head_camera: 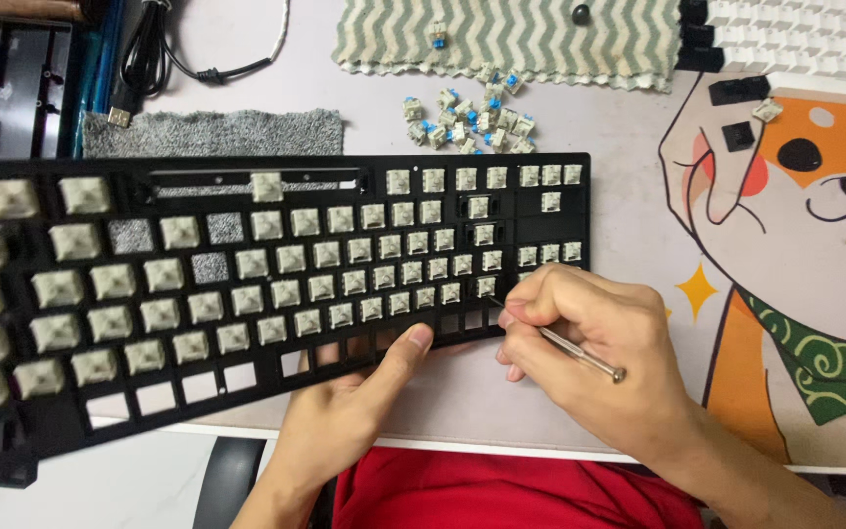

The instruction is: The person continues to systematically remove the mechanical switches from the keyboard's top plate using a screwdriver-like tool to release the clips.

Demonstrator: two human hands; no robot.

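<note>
Both hands work at the near edge of the keyboard frame (pixel 247 284), which I take as my landmark. My left hand (pixel 345 411) comes up from below the frame, fingers tucked out of sight under it and the thumb pressed flat against its near rail, so it is clamped on the frame and steadying it. My right hand (pixel 594 358) sits just beside the frame's lower right corner, fingers pinched together on a thin metal pick (pixel 565 348); the tip points at a switch (pixel 485 286) in the bottom filled row.

Most sockets in the frame hold pale grey switches, while the row nearest me is largely bare holes. Beyond the frame's far edge lies a loose heap of switches (pixel 467 118) with blue stems, just in front of a striped cloth (pixel 511 34). To the frame's right, a mat with a cartoon dog (pixel 795 245) covers the surface.

I judge the step in hand to be prying switches out one by one. The next move calls for seating the tip against that switch's clip while the thumb holds the frame firm.
</note>
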